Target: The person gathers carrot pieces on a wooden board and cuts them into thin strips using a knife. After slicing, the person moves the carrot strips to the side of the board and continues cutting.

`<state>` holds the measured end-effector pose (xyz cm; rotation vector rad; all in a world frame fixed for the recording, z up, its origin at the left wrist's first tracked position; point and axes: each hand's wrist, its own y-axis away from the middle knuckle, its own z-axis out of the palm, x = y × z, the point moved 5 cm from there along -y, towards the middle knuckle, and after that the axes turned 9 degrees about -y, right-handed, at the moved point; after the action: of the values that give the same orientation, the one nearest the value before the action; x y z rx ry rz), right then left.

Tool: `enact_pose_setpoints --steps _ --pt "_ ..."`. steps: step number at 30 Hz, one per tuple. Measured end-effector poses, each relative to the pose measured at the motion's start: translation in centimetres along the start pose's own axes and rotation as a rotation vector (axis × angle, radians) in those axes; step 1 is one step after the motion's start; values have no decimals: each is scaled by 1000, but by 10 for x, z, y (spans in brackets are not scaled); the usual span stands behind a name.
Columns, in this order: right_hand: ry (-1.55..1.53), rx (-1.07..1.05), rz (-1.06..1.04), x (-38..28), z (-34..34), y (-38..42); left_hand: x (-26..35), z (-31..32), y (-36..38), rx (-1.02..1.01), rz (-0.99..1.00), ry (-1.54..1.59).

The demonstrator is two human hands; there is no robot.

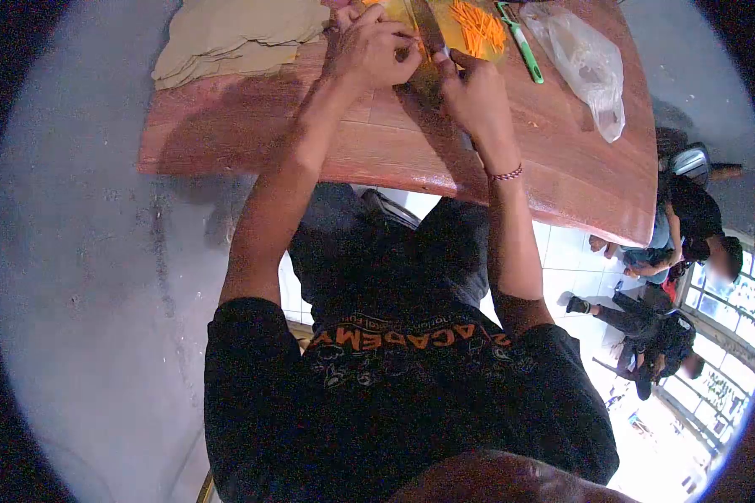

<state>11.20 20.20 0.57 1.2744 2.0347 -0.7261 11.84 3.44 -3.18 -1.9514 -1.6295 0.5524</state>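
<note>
My left hand (369,46) is curled over an orange carrot piece (376,4) on a yellow cutting board (446,18) at the far side of the wooden table (377,147). My right hand (476,94) grips the handle of a knife (429,27), whose dark blade lies over the board right beside my left fingers. A pile of thin carrot strips (480,29) sits on the board just right of the blade. Most of the carrot piece is hidden under my left hand.
A green-handled peeler (522,46) lies right of the board, with a clear plastic bag (594,63) beyond it. Stacked tan sheets (226,38) cover the table's left end. Other people (671,251) sit on the tiled floor at right. A grey wall fills the left.
</note>
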Motion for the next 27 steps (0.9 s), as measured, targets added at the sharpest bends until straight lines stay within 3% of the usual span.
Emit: enact_pose_setpoints --steps 2,5,9,27 --pt "-27 63 -129 -7 -4 5 2 2 -1 -5 -7 -21" --pt "-7 49 -89 -10 -5 10 1 2 0 70 19 -5" --pt "29 20 15 -14 -3 15 4 -3 -1 26 17 -42" --pt "133 29 -163 -15 0 9 3 -3 -2 -5 -2 30"
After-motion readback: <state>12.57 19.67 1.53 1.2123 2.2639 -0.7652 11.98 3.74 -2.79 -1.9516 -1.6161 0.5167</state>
